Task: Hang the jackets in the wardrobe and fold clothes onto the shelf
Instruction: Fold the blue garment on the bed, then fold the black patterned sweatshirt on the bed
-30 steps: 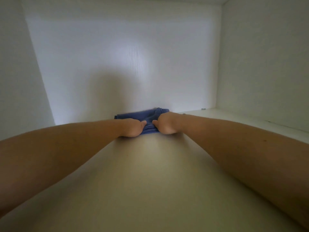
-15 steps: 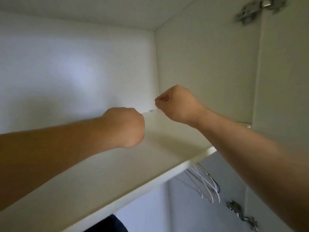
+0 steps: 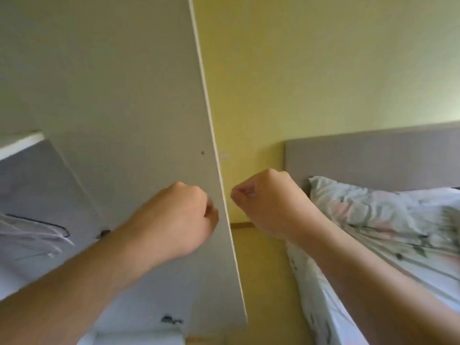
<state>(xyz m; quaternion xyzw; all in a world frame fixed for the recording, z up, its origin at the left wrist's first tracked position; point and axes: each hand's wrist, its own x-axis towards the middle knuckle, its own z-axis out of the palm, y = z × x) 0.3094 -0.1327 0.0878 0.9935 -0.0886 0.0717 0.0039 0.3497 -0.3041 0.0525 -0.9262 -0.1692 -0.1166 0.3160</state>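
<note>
left hand (image 3: 179, 217): fist, empty, just beside wardrobe door (image 3: 124, 95) edge
right hand (image 3: 268, 205): curled, empty
clothes: none in view; hangers (image 3: 37, 230) left, blurred
handling: probably soft, light, limp; grab at shoulders

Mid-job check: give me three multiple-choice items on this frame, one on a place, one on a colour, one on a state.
1. Where does the pillow lie?
A) on the wardrobe shelf
B) right of the wardrobe door, on the bed
C) on the floor

2. The wall behind the bed is:
A) blue
B) yellow
C) red

3. The left hand and right hand:
A) each grip a jacket
B) lie flat on the door
C) are curled, holding nothing

Key: 1 B, the pillow rests by the headboard; 2 B, yellow shows beside the door's edge; 3 C, both fists are empty.
</note>
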